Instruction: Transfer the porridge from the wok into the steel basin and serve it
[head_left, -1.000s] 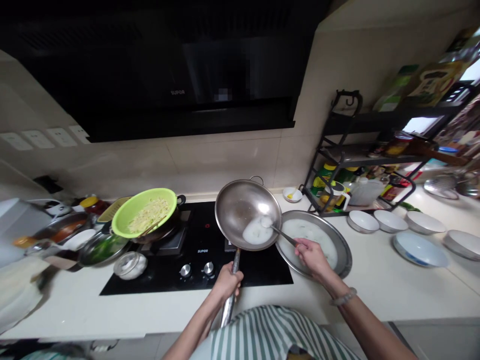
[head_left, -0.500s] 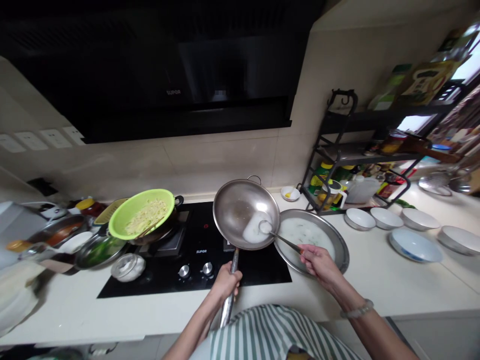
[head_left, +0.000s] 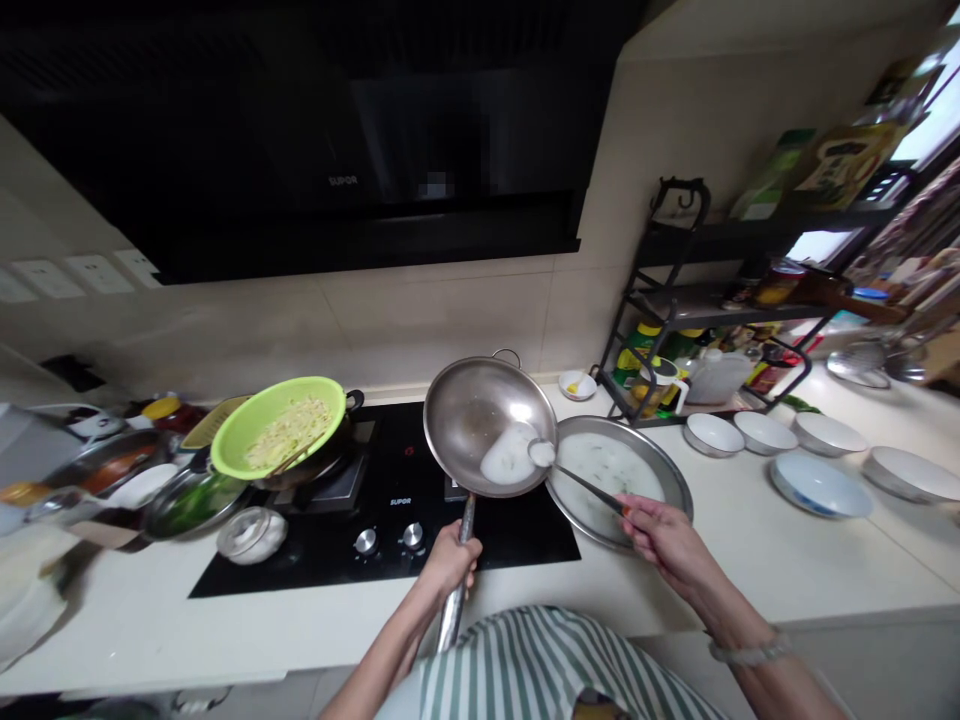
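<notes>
My left hand [head_left: 452, 560] is closed round the long metal handle of a steel wok [head_left: 469, 410], which is tilted over the right part of the hob. Milky white liquid lies low on the wok's right side. In my closed right hand [head_left: 660, 535] is the handle of a ladle [head_left: 589, 486]. The ladle's bowl, with white liquid in it, is at the wok's right rim. Right of the wok stands a wide steel basin [head_left: 679, 490] holding more white liquid with green bits, partly under my right hand.
A green colander [head_left: 225, 455] of pale shreds sits over a pot on the left of the black hob [head_left: 300, 565]. Several bowls [head_left: 821, 487] stand at the right, near a black spice rack [head_left: 675, 300]. A glass jar [head_left: 251, 535] is at the hob's left edge.
My right hand has moved right, drawing the ladle's bowl from inside the wok to its right rim. The left hand still holds the wok in nearly the same place.
</notes>
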